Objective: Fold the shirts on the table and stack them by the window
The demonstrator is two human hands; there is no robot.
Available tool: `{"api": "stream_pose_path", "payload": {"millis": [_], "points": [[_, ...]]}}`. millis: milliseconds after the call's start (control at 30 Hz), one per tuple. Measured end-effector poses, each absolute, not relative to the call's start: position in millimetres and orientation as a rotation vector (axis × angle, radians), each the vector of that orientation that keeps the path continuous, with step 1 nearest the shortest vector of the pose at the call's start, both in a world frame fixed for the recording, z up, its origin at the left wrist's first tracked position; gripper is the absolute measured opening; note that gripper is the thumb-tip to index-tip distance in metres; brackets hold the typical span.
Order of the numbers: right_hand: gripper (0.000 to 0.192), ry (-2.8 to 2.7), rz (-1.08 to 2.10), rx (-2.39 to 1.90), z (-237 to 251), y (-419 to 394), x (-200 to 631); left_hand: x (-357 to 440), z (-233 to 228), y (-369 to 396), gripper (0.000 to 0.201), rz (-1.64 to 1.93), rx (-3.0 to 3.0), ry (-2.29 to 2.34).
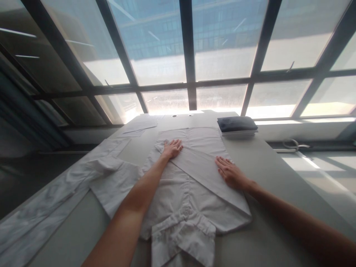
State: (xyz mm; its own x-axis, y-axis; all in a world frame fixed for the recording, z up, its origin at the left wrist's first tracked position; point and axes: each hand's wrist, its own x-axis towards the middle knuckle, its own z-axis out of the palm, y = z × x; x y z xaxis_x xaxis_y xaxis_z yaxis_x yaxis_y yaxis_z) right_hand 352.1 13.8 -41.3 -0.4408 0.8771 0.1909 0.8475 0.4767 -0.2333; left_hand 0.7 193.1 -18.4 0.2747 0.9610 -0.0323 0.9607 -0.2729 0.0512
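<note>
A white shirt (172,193) lies spread on the table, its collar toward me and its hem toward the window. The right-hand sleeve (200,163) is folded slantwise across the body. My left hand (172,149) rests flat on the shirt near the end of that sleeve, fingers stretched out. Flat on the shirt's right edge lies my right hand (229,172), with its fingers extended over the folded part. The other sleeve (119,178) reaches out to the left. Neither hand grips anything.
More white cloth (61,193) lies along the table's left side. Flat white sheets (141,125) are at the far left, and a stack of folded dark and light cloth (237,125) sits at the far right. The table (267,178) stands against large windows (219,40).
</note>
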Motion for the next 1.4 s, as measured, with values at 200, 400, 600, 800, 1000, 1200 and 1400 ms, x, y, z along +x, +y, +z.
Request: {"api": "stream_pose_path", "payload": {"millis": [200, 400, 600, 800, 1000, 1200, 1400], "points": [[0.054, -2.467, 0.205, -1.457, -32, 17, 340, 0, -18, 190, 0.062, 0.047, 2.469, 1.836], [0.060, -2.674, 0.262, -1.076, -16, 28, 283, 1, -14, 187, 0.059, 0.047, 2.470, 1.832], [0.066, -2.736, 0.343, -1.008, -14, 74, 246, -1, -15, 186, 0.059, 0.059, 2.485, 1.822], [0.063, -2.770, 0.417, -0.821, -14, 59, 267, -1, -19, 190, 0.060, 0.074, 2.470, 1.811], [0.066, -2.816, 0.575, -0.762, -3, -9, 316, 0, -19, 194, 0.061, 0.047, 2.464, 1.817], [0.065, -2.853, 0.660, -0.753, 8, -62, 344, -2, -24, 202, 0.061, 0.072, 2.477, 1.824], [0.063, -2.856, 0.695, -0.782, 14, -87, 360, -2, -23, 202, 0.061, 0.058, 2.481, 1.839]]}}
